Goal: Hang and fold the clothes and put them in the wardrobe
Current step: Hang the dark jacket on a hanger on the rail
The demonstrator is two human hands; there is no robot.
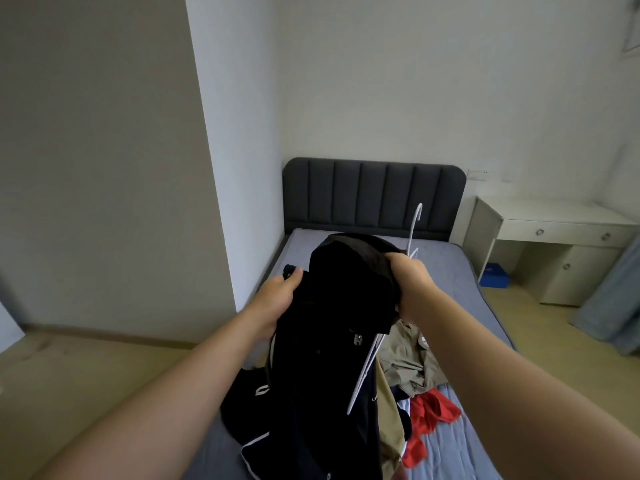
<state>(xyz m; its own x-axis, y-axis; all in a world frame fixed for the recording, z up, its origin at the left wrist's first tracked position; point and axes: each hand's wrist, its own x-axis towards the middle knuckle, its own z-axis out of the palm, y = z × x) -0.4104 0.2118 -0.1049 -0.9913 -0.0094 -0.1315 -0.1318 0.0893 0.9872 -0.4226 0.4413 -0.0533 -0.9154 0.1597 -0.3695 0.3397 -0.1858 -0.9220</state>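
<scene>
I hold a black jacket [332,306] up over the bed. My left hand [277,299] grips its left edge. My right hand [412,282] grips the jacket's top together with a white hanger [415,223]; the hook sticks up above that hand and one hanger arm shows below the cloth. On the bed beneath lie a khaki shirt [412,358], a red garment [429,414] and another black garment with white stripes [242,420].
The bed [450,265] has a blue-grey sheet and a dark padded headboard [374,195]. A white desk with drawers [561,230] stands at the right, a blue box [495,275] beneath it. A curtain [616,296] hangs far right. A wall corner juts out left of the bed.
</scene>
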